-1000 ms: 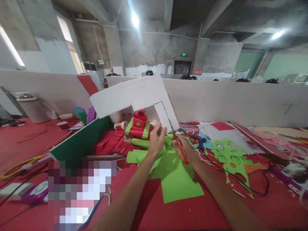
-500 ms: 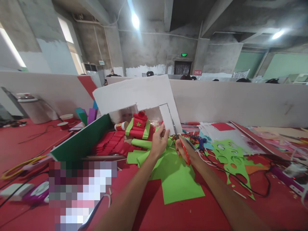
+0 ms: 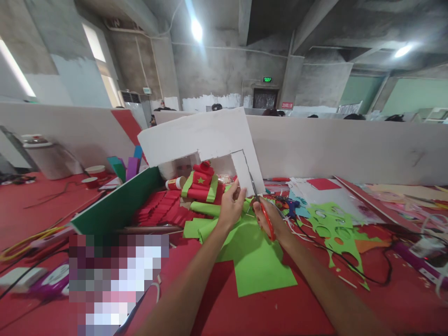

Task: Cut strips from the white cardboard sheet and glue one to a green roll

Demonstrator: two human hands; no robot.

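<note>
My left hand [image 3: 231, 205] pinches the lower edge of a large white sheet of paper [image 3: 185, 133], held up above the table. The sheet has a stepped notch along its bottom edge and a dark line on its right-hand strip. My right hand [image 3: 266, 215] grips red-handled scissors [image 3: 269, 223], whose blades lie along that line in the strip. Below both hands lies bright green sheet material [image 3: 262, 266]. Just behind my left hand sits a red and green craft piece with a yellow star [image 3: 200, 180].
A green panel [image 3: 115, 205] stands left, beside folded red strips [image 3: 157, 207]. Green scraps with round holes [image 3: 331, 224] and a black cable lie right. A white partition [image 3: 350, 149] runs across the back. A metal container [image 3: 44, 156] stands far left.
The scissor handles have drawn closer together in my right hand. The white sheet and my left hand have barely moved.
</note>
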